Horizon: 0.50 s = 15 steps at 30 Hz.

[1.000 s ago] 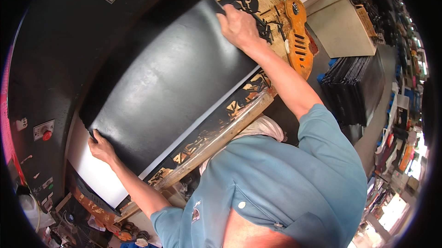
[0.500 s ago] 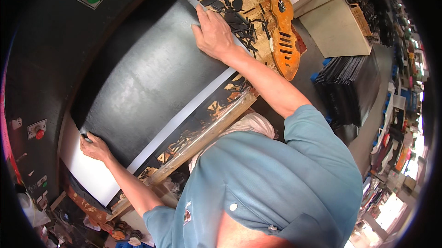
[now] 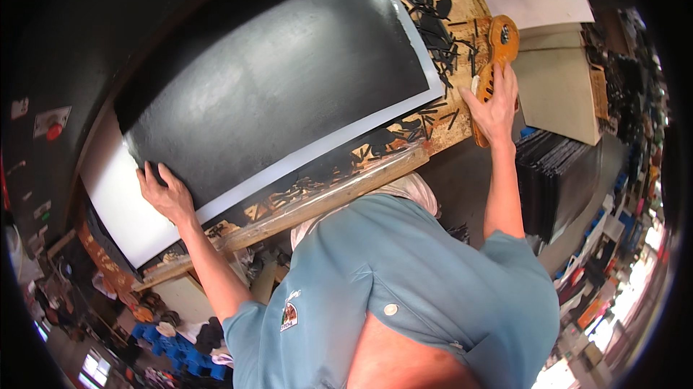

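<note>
1. Blue shirt [image 3: 433,288] – nearest, low in the view.
2. Left hand [image 3: 164,194] lies flat on the big black sheet [image 3: 281,93] at its lower left corner, fingers spread, not gripping.
3. Sheet rests on the messy tabletop [image 3: 339,194] w/ a white sheet [image 3: 119,205] under it.
4. Right hand [image 3: 494,104] – fingers wrapped round the orange tool [image 3: 499,35] at the tabletop's right edge.
5. Black scraps [image 3: 433,6] lie beyond, just beside the sheet's far corner.

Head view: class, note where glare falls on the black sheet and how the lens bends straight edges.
Head view: a soft grey sheen crosses the middle of the black sheet; its white border and the wooden table edge bow with fisheye distortion; the rim is dark vignette.
</note>
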{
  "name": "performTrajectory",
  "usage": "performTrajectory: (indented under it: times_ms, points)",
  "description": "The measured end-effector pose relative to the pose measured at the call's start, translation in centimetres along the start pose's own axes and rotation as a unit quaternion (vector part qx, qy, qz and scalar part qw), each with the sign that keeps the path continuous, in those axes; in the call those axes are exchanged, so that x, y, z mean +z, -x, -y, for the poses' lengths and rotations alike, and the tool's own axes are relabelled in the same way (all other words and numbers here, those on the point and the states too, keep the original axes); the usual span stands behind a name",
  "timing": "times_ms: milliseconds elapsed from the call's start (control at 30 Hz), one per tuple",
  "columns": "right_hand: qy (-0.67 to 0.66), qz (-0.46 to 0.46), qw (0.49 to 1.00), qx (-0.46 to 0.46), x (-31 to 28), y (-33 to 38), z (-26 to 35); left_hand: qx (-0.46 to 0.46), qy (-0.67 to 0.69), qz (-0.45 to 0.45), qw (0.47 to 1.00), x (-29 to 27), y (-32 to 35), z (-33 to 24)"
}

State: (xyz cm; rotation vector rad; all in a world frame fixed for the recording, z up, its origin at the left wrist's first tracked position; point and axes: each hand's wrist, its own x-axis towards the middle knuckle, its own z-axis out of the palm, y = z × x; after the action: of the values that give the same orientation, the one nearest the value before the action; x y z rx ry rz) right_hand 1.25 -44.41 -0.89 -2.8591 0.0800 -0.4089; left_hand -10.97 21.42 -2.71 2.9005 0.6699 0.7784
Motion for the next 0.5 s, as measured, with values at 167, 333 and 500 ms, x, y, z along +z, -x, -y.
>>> performTrajectory:
  times_ms: [167,333,500]
  points:
    - [-0.041,0.060,0.997,0.031,-0.3,1.5,-2.5,-0.043,0.039,-0.014,0.998,-0.3,-0.5,0.1]
    - [-0.041,0.056,0.998,-0.003,-0.6,2.0,-2.5,-0.036,0.082,-0.039,0.995,-0.9,-0.1,0.4]
    - [-0.325,0.073,0.934,0.131,-3.3,1.0,0.3,-0.037,0.094,-0.047,0.994,-1.0,-0.2,-0.1]
